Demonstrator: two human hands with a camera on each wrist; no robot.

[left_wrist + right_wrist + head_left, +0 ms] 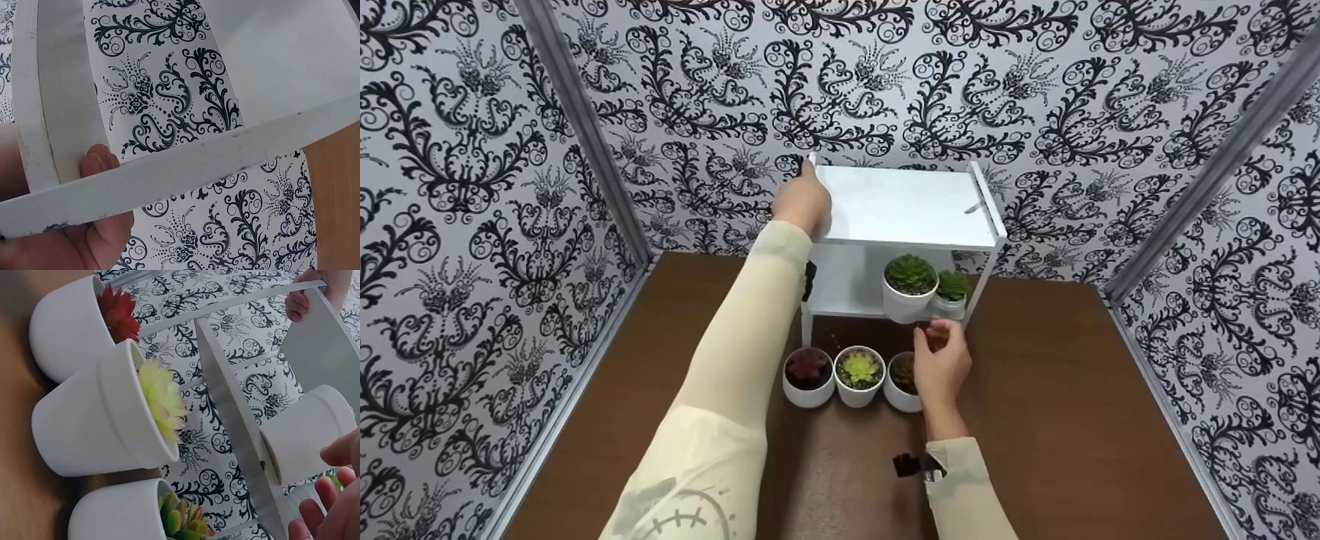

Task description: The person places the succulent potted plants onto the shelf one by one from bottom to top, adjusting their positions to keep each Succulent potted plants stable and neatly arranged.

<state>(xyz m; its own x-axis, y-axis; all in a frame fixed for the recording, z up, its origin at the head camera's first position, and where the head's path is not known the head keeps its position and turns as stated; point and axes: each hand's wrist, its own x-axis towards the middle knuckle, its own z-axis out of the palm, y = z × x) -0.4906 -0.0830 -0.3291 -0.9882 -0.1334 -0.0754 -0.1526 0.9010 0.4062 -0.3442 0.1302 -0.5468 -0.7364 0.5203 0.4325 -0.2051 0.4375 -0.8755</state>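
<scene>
White shelving (900,206) is gripped at its upper left edge by the left hand (804,201), curled round the frame (163,177). The right hand (945,364), loosely curled and holding nothing, is just beside the larger potted green succulent (906,301) at the lower shelf (844,289)'s front edge; its underside shows only from the right wrist. Bare tabletop (1072,390) extends rightward. The grey sleeve print (690,517) is unreadable.

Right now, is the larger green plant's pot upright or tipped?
Upright: the pot sits at the lower shelf's front, its plant facing up in the head view.
</scene>
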